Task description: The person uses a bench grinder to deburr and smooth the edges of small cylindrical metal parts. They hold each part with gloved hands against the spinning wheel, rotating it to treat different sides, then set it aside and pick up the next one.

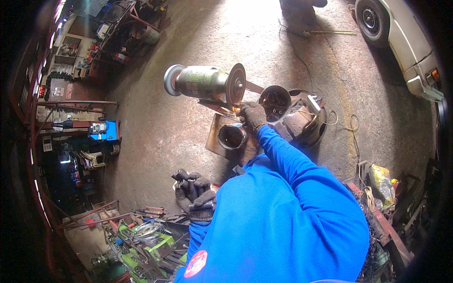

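Note:
A green bench grinder (pixel 204 81) stands in front of me, with a dark grinding wheel (pixel 235 86) on its right end and a paler wheel (pixel 173 80) on its left. My right hand (pixel 253 115), in a dark work glove, is closed at the dark wheel's lower edge. It pinches a small metal piece (pixel 237 108), largely hidden by the glove, where orange sparks glow. Lower left, my gloved left hand (pixel 194 197) is held palm up, fingers curled around what look like dark pieces; their kind is unclear. Beside my right hand, a round metal can (pixel 275 104) holds small metal pieces.
An open pipe end (pixel 232 137) on a metal plate stands below the grinder. A wheel rim (pixel 321 127) with a cord lies right of the can. Scrap metal (pixel 151 250) and a yellow bag (pixel 382 186) flank me. A car (pixel 410 42) stands far right.

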Available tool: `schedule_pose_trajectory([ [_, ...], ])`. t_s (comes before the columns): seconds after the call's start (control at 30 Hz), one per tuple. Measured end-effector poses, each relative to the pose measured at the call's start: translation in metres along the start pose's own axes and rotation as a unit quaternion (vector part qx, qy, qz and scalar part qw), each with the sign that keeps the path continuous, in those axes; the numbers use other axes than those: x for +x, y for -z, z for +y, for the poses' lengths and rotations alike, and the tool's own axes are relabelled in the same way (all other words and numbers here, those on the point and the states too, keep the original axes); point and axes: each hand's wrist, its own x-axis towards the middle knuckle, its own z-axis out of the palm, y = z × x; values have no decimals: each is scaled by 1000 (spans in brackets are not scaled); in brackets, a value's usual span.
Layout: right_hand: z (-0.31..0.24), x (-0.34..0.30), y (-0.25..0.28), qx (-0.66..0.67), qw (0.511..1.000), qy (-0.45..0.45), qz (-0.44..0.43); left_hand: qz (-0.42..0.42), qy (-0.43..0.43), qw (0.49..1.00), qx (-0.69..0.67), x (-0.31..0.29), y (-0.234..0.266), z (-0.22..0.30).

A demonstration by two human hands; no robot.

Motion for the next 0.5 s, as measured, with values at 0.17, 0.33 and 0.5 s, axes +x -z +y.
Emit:
schedule_pose_trajectory([
  [0.17,5,5,1,0,1000,10,-18,0,-3,1000,-2,-3,1,1],
  [0.33,13,13,4,-12,998,55,-8,-1,-3,1000,-29,-2,7,1],
  [0.5,6,6,1,-2,998,60,-22,-7,-9,1000,-24,-2,4,-1],
])
